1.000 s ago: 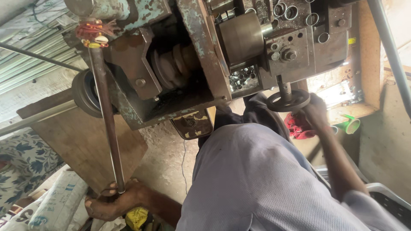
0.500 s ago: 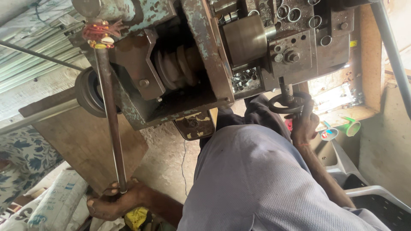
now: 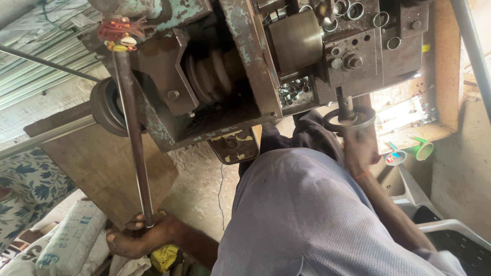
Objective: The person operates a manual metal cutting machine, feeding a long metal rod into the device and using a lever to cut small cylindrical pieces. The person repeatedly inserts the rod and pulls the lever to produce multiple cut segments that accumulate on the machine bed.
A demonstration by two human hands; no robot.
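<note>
- my left hand (image 3: 134,239) sits low in the view, fingers curled tight around the bottom end of a rod (image 3: 134,143).
- the rod is a long, thin bar of dull grey metal, smooth and round, running from my fist up and slightly left to the machine (image 3: 225,76) above.
- at the rod's top end is a small tuft of red thread with a pale shell and a yellow bead (image 3: 118,31).
- my right hand (image 3: 358,145) reaches up to a small dark handwheel (image 3: 351,118) under the machine's right side; the fingers are closed on its rim from below.
- the handwheel is a round metal ring on a short upright shaft.
- the machine is heavy iron, rusty brown with flaking blue-green paint; a stepped pulley (image 3: 212,76) shows in its middle and a tray of small metal rings (image 3: 294,92) sits beside it.
- my knee in grey cloth (image 3: 302,220) fills the lower middle, between both arms.
- a wooden board (image 3: 97,168) leans behind the rod, and green and blue funnels (image 3: 409,152) lie at right.
</note>
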